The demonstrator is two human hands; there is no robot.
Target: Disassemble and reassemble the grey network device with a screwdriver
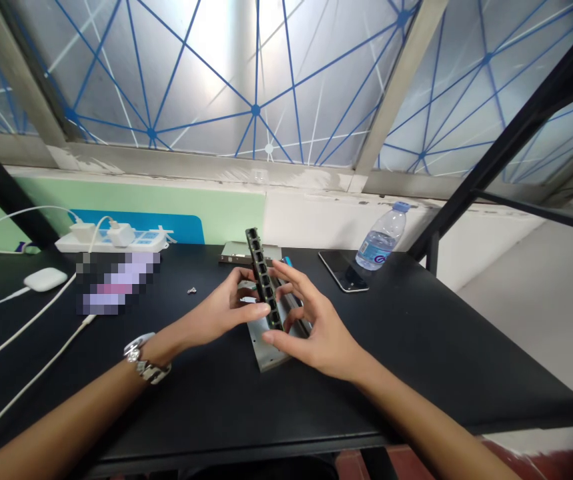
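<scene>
A long black board with a row of square ports (262, 270) stands tilted on edge above a grey metal housing (266, 347) on the black table (416, 347). My left hand (226, 310), with a watch on its wrist, pinches the board's lower end between thumb and fingers. My right hand (311, 327) grips the same lower end from the right, with its other fingers spread. A tiny screw (192, 290) lies left of my left hand.
A phone (343, 271) and a water bottle (382, 237) sit at the back right. A grey flat box (241, 253) lies behind the board. A white power strip (116, 239), white cables (16, 333) and an earbud case (45, 279) are at the left. A black frame post (516, 133) rises at the right.
</scene>
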